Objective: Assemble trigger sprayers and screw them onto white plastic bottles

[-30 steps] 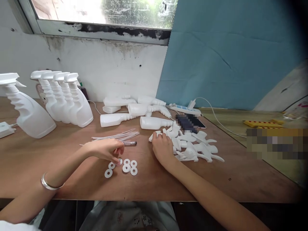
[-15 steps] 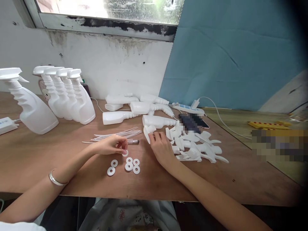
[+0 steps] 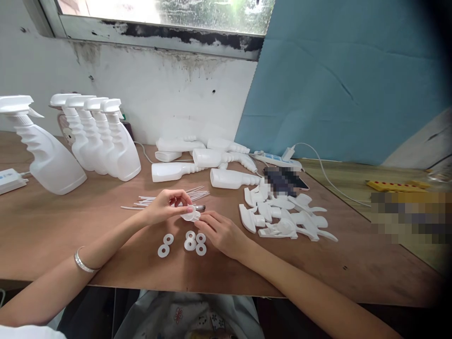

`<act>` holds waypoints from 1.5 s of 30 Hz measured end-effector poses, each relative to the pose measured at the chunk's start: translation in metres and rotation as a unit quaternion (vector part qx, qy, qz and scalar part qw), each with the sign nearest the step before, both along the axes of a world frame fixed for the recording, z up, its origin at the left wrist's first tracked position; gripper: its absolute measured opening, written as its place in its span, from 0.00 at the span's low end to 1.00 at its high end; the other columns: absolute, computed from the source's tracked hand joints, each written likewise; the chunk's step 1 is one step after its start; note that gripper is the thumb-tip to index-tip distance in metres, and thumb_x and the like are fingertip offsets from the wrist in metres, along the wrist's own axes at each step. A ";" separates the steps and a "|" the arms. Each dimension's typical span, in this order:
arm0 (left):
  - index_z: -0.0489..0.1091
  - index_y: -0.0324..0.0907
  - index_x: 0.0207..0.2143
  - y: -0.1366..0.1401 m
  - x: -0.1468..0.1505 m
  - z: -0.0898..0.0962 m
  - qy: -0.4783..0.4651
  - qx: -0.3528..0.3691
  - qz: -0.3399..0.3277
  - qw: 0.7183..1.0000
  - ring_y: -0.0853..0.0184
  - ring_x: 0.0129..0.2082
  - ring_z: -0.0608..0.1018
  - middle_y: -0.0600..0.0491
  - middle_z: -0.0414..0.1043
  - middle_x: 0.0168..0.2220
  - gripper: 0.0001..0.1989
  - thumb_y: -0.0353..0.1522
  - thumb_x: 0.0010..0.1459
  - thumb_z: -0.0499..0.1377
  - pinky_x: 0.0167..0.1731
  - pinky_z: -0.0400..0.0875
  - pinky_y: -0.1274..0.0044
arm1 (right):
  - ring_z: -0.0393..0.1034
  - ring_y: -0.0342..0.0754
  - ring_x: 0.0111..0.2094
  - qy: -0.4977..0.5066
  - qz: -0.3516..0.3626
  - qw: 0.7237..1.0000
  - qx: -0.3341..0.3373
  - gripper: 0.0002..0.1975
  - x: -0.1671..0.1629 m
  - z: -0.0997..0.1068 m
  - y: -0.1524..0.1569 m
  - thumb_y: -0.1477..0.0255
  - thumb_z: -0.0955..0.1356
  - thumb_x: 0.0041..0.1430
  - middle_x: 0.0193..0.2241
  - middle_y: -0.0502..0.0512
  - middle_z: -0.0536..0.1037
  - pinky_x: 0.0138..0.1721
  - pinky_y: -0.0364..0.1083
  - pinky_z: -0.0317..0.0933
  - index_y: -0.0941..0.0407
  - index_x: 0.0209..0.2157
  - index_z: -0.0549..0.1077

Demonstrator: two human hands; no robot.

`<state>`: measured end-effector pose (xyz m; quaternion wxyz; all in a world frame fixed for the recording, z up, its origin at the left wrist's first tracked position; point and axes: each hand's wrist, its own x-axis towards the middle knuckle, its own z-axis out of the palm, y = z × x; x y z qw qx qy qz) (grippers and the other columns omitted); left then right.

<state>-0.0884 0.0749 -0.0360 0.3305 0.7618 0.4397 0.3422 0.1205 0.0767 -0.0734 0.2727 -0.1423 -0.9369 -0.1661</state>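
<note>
Both my hands meet over the table around a white trigger spray head (image 3: 192,216). The fingers of my right hand (image 3: 222,233) are closed on it from the right. My left hand (image 3: 167,206) pinches a white ring washer against its near end; the washer is hard to tell apart from the spray head. Just below lie several loose white washers (image 3: 163,250) in small groups. Behind my left hand are thin white dip tubes (image 3: 141,203) and a pen (image 3: 200,207). A heap of white spray heads (image 3: 282,214) lies to the right of my right hand.
Assembled white spray bottles (image 3: 122,153) stand at the left. White bottles without heads (image 3: 173,171) lie at the back. A phone (image 3: 300,180), a power strip (image 3: 278,160) and a cable are at the back right. The table's front edge (image 3: 226,294) runs close to me.
My right hand has moved left from beside the heap, bringing a spray head to my left hand. My left hand has lifted slightly with the washer, and the two now meet.
</note>
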 end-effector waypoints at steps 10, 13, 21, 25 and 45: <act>0.66 0.40 0.34 0.006 -0.006 -0.005 0.042 0.012 0.016 0.999 0.75 0.23 0.61 0.57 0.63 0.27 0.16 0.41 0.46 0.61 0.23 0.57 0.81 | 0.65 0.49 0.38 0.049 0.030 0.995 -0.078 0.07 0.004 -0.001 0.007 0.81 0.59 0.58 0.30 0.58 0.72 0.36 0.45 0.64 0.60 0.35 0.67; 0.64 0.40 0.35 0.007 -0.005 -0.006 0.038 0.036 0.002 0.999 0.72 0.29 0.67 0.55 0.66 0.33 0.16 0.41 0.48 0.60 0.29 0.62 0.79 | 0.65 0.49 0.37 0.055 0.027 0.994 -0.088 0.10 0.004 -0.001 0.008 0.83 0.58 0.57 0.31 0.58 0.71 0.36 0.46 0.64 0.60 0.37 0.66; 0.61 0.40 0.39 0.003 -0.001 -0.009 0.045 0.113 -0.100 0.987 0.67 0.38 0.71 0.51 0.69 0.37 0.22 0.38 0.44 0.64 0.41 0.65 0.73 | 0.62 0.49 0.37 0.069 0.024 0.987 -0.141 0.18 0.006 -0.003 0.009 0.86 0.57 0.53 0.34 0.57 0.70 0.36 0.47 0.64 0.59 0.44 0.64; 0.61 0.39 0.39 0.001 0.002 -0.010 0.071 0.115 -0.094 0.986 0.68 0.35 0.72 0.52 0.70 0.36 0.24 0.39 0.41 0.65 0.39 0.67 0.74 | 0.62 0.49 0.36 0.078 0.018 0.984 -0.161 0.19 0.006 -0.003 0.010 0.86 0.57 0.53 0.33 0.58 0.70 0.36 0.48 0.64 0.59 0.45 0.64; 0.68 0.39 0.28 -0.001 0.004 -0.014 0.142 0.221 -0.124 0.957 0.69 0.36 0.73 0.49 0.71 0.39 0.07 0.34 0.53 0.57 0.37 0.66 0.80 | 0.62 0.47 0.31 0.077 -0.015 0.991 -0.109 0.07 0.003 0.004 0.006 0.74 0.61 0.58 0.29 0.56 0.71 0.33 0.46 0.60 0.59 0.38 0.68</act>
